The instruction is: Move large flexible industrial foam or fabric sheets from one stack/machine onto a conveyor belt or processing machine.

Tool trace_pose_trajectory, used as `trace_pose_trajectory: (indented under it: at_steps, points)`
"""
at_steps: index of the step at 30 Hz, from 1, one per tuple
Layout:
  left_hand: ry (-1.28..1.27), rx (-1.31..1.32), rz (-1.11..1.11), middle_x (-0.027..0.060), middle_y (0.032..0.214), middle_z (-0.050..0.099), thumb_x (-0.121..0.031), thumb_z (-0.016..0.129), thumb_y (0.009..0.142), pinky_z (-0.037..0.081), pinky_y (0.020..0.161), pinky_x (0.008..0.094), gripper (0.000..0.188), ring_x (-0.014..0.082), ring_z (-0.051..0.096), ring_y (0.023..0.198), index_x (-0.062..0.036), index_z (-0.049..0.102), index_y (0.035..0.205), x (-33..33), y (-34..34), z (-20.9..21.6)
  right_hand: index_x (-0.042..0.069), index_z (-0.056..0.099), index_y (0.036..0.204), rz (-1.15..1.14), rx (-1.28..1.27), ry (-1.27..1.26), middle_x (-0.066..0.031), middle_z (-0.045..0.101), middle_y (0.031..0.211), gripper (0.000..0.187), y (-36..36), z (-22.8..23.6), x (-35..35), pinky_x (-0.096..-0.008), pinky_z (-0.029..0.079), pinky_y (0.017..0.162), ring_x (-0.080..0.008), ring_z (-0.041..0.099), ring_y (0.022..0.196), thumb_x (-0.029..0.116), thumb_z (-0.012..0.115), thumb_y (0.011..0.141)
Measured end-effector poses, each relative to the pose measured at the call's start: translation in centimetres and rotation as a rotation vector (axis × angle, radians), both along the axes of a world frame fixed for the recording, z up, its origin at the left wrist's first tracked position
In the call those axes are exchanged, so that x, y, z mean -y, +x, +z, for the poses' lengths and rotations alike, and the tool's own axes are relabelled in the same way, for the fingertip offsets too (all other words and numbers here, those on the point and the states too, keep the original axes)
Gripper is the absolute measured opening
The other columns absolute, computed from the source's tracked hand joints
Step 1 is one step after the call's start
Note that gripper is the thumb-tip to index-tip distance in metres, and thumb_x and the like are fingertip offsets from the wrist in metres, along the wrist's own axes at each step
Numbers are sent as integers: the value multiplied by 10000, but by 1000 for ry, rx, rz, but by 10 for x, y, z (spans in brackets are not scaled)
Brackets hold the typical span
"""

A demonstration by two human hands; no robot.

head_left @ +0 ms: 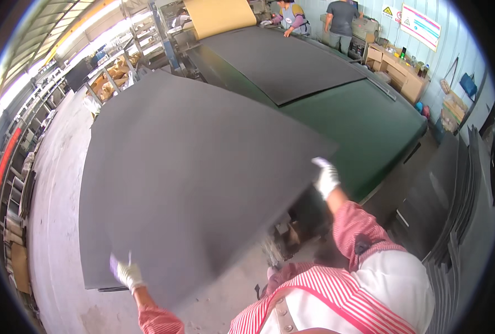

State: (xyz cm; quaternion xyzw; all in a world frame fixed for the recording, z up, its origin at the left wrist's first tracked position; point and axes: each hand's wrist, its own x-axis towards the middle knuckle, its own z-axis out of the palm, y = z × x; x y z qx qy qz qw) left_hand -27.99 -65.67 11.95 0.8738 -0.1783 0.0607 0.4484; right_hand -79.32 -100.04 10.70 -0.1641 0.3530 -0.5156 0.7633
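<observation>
Green table (364, 133) part-hidden by held sheet (191, 156); left fingers (115, 265) blurred.

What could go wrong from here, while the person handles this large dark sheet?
The large dark sheet might crease or slip: the left hand and right hand are both at its near side, and it bends between them. Its right corner could catch on the green belt, which it overlaps in this view. It also hides some floor, so tripping seems possible.
</observation>
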Motion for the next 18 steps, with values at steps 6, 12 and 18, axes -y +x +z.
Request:
trace_pose_trajectory:
  at_steps: [6, 12, 18]
  points:
    - [426, -278, 61, 206, 1022, 611, -472, 559, 799, 465, 789, 384, 619, 300, 601, 891, 87, 560, 1065, -110, -56, -136, 145, 558, 1134, -2, -960, -272, -64, 584, 1122, 434, -114, -55, 41, -314, 438, 911, -245, 543, 1031, 158, 679, 717]
    - [292, -730, 58, 214, 1169, 529, -553, 552, 780, 412, 901, 382, 749, 359, 511, 1059, 35, 443, 1232, -125, -119, -114, 66, 640, 1020, -215, -979, -150, -63, 616, 1080, 273, -187, 51, 14, -274, 416, 922, -140, 555, 988, 172, 618, 769]
    - [-73, -808, -372, 217, 1104, 572, -518, 566, 789, 429, 880, 346, 702, 355, 550, 1001, 46, 478, 1199, -63, -158, -86, 13, 644, 968, -507, -788, -200, -75, 619, 1040, 325, -286, 63, 12, -311, 428, 852, -179, 557, 901, 271, 634, 770]
